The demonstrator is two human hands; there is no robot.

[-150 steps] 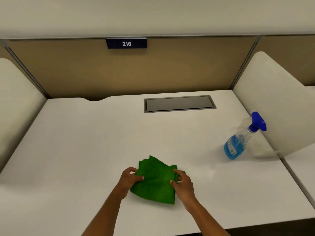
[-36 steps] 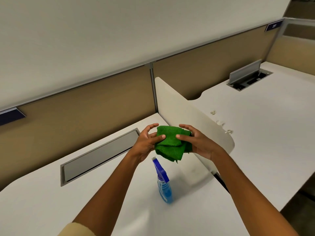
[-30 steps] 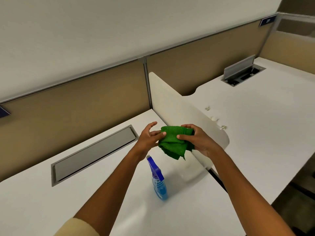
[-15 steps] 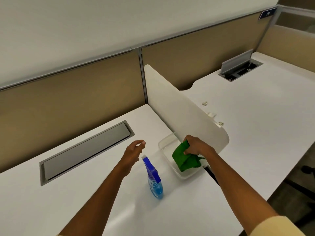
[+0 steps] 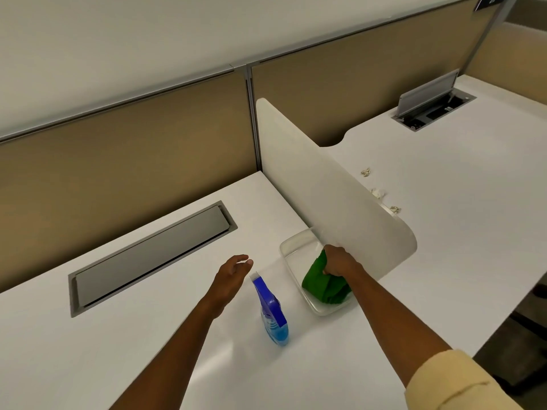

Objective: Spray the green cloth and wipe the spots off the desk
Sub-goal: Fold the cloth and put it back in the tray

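Observation:
The green cloth lies bunched inside a clear plastic tray on the white desk, beside the divider. My right hand is shut on the cloth's top, pressing it into the tray. A spray bottle with blue liquid and a blue trigger head stands on the desk just left of the tray. My left hand hovers open over the desk, its fingers close to the bottle's nozzle without touching it.
A white curved divider rises right behind the tray. A grey cable hatch is set in the desk at the left. The neighbouring desk carries small crumpled scraps and an open hatch. Tan partition panels stand behind.
Both hands carried the cloth from the desk up and to the right. My left hand let go and my right hand lowered the cloth into the clear tray, deeper than half a second ago.

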